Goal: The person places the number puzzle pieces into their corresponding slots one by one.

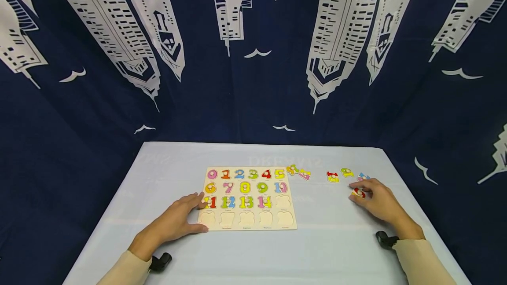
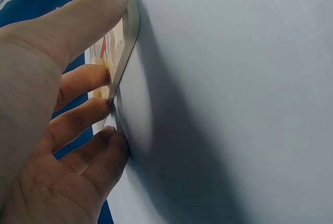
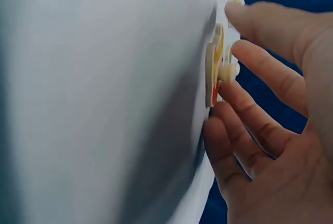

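Resting on the pale table (image 1: 325,250), the left hand (image 1: 174,222) is lying with straight fingers against the near left corner of the number board (image 1: 248,199), while the right hand (image 1: 378,201) is closing its fingertips on a red number piece (image 1: 358,193) lying well to the right of the board, near other loose pieces (image 1: 339,174). Looking from the left wrist, the fingers (image 2: 83,114) are pressing the board's edge (image 2: 127,47). Looking from the right wrist, the fingers (image 3: 260,67) are pinching the piece's peg (image 3: 229,71).

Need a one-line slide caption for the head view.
Left hand rests on wooden number puzzle board; right hand touches a red number piece on the white table.
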The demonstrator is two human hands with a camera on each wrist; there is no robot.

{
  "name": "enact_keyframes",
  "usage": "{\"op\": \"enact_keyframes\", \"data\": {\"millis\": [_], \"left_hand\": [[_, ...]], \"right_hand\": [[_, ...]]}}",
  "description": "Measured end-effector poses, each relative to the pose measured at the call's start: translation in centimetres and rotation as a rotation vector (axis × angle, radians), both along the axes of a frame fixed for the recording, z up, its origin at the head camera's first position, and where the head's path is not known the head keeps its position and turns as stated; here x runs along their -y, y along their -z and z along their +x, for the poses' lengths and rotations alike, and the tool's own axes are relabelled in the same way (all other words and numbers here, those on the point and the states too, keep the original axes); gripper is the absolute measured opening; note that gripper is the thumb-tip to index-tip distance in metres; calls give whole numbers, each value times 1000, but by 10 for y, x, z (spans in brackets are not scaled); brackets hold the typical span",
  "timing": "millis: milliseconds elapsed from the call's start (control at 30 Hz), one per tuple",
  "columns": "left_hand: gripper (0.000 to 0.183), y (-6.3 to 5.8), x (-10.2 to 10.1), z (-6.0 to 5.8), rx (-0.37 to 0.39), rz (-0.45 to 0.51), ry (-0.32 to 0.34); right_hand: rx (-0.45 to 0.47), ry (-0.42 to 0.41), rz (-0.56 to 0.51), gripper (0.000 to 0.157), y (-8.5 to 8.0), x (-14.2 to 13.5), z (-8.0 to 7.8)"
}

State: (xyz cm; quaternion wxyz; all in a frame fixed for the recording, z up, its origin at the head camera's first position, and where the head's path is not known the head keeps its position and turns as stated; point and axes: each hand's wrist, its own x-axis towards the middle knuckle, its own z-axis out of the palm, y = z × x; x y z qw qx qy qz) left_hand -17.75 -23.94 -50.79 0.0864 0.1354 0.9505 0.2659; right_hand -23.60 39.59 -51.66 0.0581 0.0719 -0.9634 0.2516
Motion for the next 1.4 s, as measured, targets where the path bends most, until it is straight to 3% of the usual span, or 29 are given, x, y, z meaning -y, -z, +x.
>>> {"op": "enact_keyframes", "data": {"millis": [467, 800, 1067, 1400], "left_hand": [[94, 0, 1, -1, -7, 1, 7], [93, 1, 2, -2, -17, 5, 10], [95, 0, 2, -1, -16, 10, 12], [98, 1, 2, -1, -9, 16, 9]], "right_hand": [[12, 4, -20, 13, -3, -2, 0], [-8, 4, -26, 9, -3, 8, 1], [0, -30, -52, 10, -8, 30, 0], [6, -138, -75, 13, -14, 82, 1]]}}
